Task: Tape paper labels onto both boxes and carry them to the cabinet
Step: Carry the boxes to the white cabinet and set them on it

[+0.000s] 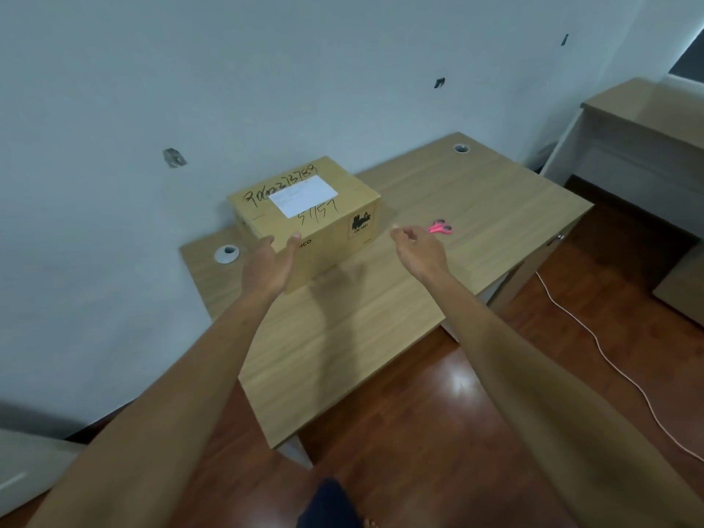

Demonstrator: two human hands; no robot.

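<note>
I reach both arms toward the box (304, 219), which sits on the surface (476, 192) against the wall, its white label (303, 195) already on top. My left hand (268, 266) nears its front-left corner, my right hand (419, 247) hovers just right of the box, fingers spread and holding nothing, ready to lift. Pink scissors (440, 227) lie farther right of the box.

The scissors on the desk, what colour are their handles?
Pink, on the scissors, seen in the head view.
</note>
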